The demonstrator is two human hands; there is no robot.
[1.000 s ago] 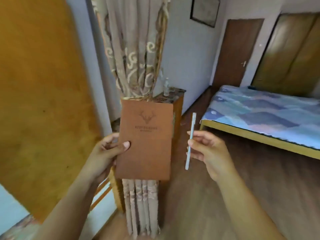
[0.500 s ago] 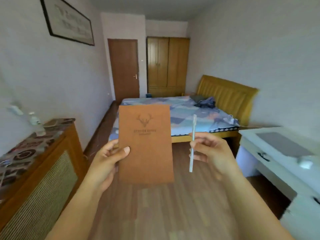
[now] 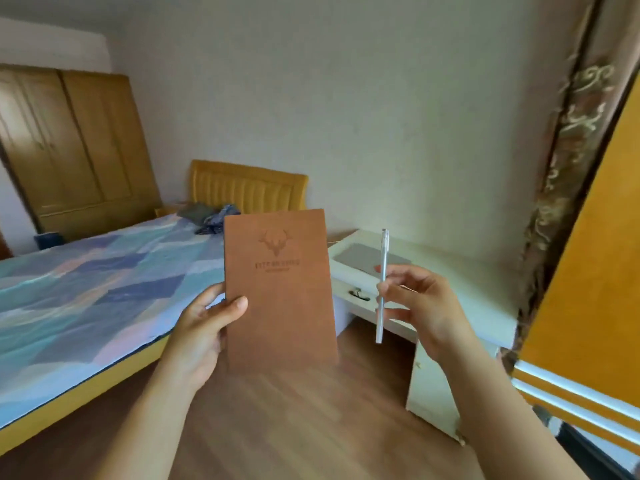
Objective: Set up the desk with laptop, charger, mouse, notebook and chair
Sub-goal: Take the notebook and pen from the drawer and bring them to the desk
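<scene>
- The notebook [image 3: 280,289], a brown one with a stag stamped on its cover, stands upright in mid-air over the floor, well short of the white worktop [image 3: 446,271] to the right and farther off.
- The left hand [image 3: 204,327] has its grip clamped on the notebook's lower left edge, thumb across the cover and fingers behind. Held only by that edge, the book could, I judge, pivot or slip out and drop to the wooden floor [image 3: 294,427].
- The right hand [image 3: 426,306] has its grip pinched together on a pale pen [image 3: 382,289], held upright just right of the notebook and apart from it. A light pinch on a slim, smooth barrel looks easy to lose, and a dropped pen would likely roll under the bed [image 3: 86,289] or the worktop.
- On the worktop lies a grey, flat slab that seems to be the closed laptop [image 3: 367,258]. If the notebook is set down carelessly, it could land on the lid or push it askew.
- The worktop's near corner and the drawer handle [image 3: 360,294] jut toward the person. Walking in with both hands full risks a bump there.
- I cannot see the mouse, charger or chair here. The hands hide part of the worktop, so free space is uncertain.
- The curtain [image 3: 561,188] at the far right hangs close to the worktop and might snag a reaching arm.
</scene>
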